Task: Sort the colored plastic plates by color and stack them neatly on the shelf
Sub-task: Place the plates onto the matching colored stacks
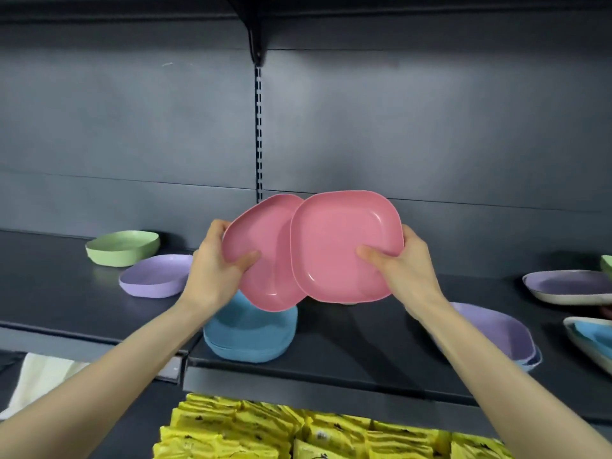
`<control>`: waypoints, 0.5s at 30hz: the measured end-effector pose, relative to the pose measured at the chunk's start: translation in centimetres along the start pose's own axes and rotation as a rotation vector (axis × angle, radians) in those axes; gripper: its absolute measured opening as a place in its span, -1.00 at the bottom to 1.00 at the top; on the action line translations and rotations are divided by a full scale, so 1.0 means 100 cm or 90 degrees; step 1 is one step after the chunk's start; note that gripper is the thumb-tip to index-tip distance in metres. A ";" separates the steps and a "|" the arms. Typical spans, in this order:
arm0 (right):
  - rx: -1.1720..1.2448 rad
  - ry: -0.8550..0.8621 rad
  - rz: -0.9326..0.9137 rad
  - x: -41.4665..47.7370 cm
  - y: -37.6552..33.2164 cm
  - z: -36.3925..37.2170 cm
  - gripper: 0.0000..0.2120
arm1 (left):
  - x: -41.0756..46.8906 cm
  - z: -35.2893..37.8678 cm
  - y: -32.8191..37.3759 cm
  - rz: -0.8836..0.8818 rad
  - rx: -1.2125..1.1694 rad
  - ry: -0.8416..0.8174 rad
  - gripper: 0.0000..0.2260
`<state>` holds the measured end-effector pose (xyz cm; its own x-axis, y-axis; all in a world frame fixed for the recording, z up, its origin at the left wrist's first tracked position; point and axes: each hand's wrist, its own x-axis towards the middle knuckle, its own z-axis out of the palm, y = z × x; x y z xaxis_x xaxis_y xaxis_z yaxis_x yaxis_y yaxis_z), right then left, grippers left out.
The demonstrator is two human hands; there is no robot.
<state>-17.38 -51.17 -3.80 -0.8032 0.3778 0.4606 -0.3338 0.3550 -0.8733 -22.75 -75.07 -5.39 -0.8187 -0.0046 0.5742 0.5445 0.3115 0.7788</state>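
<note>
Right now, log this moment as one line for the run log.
left hand: holds pink plate | right hand: holds second pink plate, overlapping | blue stack: on shelf below

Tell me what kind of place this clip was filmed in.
Probably a shop aisle. Dark metal shelf on a slotted upright with a bracket, loose plastic plates laid out on it, and rows of yellow packets stocked below.

Dim overhead light; soft focus, edges warped.
</note>
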 end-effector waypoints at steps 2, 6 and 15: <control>0.002 0.014 -0.002 -0.003 -0.001 0.025 -0.68 | 0.008 -0.017 -0.016 0.011 -0.004 -0.015 -0.69; -0.006 0.055 -0.009 -0.008 -0.003 0.043 -0.63 | 0.021 -0.030 -0.032 0.027 -0.001 -0.053 -0.59; -0.133 0.152 -0.018 -0.031 0.006 -0.014 -0.47 | 0.027 0.027 -0.029 0.101 0.012 -0.284 -0.53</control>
<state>-14.41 -50.97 -5.57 -0.6479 0.5468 0.5302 -0.2255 0.5272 -0.8193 -27.01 -73.37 -6.77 -0.7267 0.4516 0.5177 0.6687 0.2920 0.6838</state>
